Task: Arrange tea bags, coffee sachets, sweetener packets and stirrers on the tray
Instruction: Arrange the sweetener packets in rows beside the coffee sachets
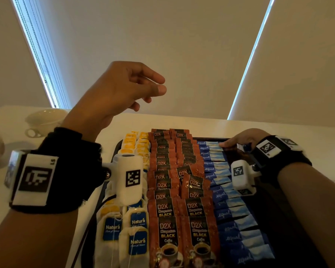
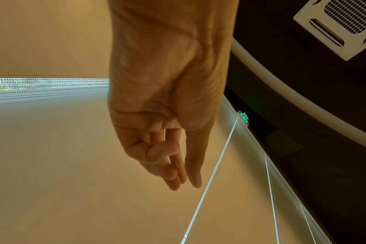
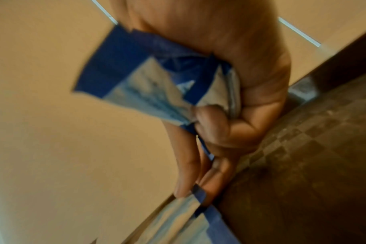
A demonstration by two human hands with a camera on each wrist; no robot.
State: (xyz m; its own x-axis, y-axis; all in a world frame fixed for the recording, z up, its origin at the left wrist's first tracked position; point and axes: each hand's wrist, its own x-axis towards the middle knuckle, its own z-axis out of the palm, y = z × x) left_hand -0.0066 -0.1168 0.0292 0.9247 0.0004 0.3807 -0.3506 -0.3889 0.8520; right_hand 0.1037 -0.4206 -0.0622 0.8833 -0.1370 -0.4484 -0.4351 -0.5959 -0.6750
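**Finish the sweetener column at the far end of the tray**

Your right hand (image 1: 242,141) is at the far end of the dark rectangular tray (image 1: 275,200), its fingertips (image 3: 183,189) pinching one blue-and-pale paper sweetener packet (image 3: 186,204) at the top of the column of blue sweetener packets (image 1: 230,207). The other fingers curl round a small wad of spare blue packets (image 3: 148,85) in the palm. Lay the pinched packet flat, overlapping the one nearer you as the others do, with the dark blue end towards the red-brown coffee sachets (image 1: 168,209). Keep the spare wad clamped so none slip out as you let go.

Your left hand (image 1: 120,93) is raised above the tray, fingers loosely curled and holding nothing. Bring it down to steady the column if it starts to slide.

The white tea bags with blue and yellow tags (image 1: 124,229) fill the left side. The strip of bare tray right of the sweetener looks meant for stirrers, but none show in these views.
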